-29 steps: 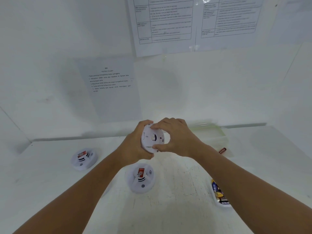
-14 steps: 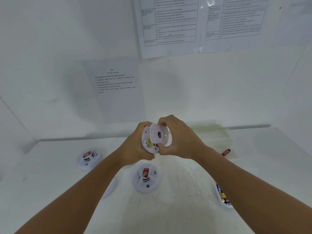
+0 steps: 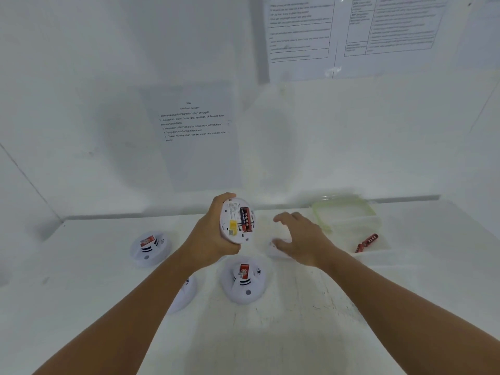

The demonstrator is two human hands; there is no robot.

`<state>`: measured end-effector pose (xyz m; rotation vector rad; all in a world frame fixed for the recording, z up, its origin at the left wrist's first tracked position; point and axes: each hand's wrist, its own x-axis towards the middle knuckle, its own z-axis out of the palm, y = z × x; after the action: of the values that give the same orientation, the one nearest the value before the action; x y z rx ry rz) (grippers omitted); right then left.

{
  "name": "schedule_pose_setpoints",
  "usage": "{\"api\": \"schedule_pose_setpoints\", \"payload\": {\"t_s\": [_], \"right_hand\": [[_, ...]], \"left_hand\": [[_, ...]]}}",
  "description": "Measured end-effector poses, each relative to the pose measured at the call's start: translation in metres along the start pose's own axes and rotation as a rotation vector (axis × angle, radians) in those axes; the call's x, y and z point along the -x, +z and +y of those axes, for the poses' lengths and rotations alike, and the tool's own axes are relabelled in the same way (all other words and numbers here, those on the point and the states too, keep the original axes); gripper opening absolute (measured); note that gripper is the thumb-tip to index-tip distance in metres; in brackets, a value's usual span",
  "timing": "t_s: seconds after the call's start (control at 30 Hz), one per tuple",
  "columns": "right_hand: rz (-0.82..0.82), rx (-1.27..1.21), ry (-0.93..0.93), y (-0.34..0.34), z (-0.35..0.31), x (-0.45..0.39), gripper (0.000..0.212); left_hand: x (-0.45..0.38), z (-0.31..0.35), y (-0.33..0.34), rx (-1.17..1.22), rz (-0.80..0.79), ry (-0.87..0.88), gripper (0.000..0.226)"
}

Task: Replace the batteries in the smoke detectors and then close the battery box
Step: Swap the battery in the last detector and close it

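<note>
Smoke detector held open, back cover set down

The left hand grips a smoke detector above the table, its back facing the camera with batteries showing. The right hand, fingers loose, rests over a white cover on the table. The battery box sits far right, open.

White round smoke detector half hidden under left forearm; white cover blurred beneath right hand; top wall sheets cut off, illegible.
</note>
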<state>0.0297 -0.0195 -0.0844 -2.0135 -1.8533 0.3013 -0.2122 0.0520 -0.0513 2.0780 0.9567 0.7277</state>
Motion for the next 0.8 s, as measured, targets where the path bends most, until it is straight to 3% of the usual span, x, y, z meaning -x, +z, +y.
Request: {"api": "schedule_pose_setpoints", "payload": {"t_s": [0.1,0.2,0.47,0.8], "right_hand": [[0.158,-0.338,-0.081,-0.007,-0.026,-0.001,0.026],[0.204,-0.406,-0.126,-0.013,-0.048,-0.002,0.017],[0.319,-0.476,-0.058,-0.018,-0.054,0.009,0.017],[0.246,-0.547,-0.07,-0.05,-0.025,0.024,0.019]], "left_hand": [[-0.002,0.0,0.003,0.007,-0.021,0.029,0.106],[-0.005,0.002,0.008,0.042,-0.037,0.065,0.105],[-0.009,0.01,0.019,0.136,-0.054,0.132,0.104],[0.0,0.047,0.057,0.191,0.023,0.099,0.104]]}}
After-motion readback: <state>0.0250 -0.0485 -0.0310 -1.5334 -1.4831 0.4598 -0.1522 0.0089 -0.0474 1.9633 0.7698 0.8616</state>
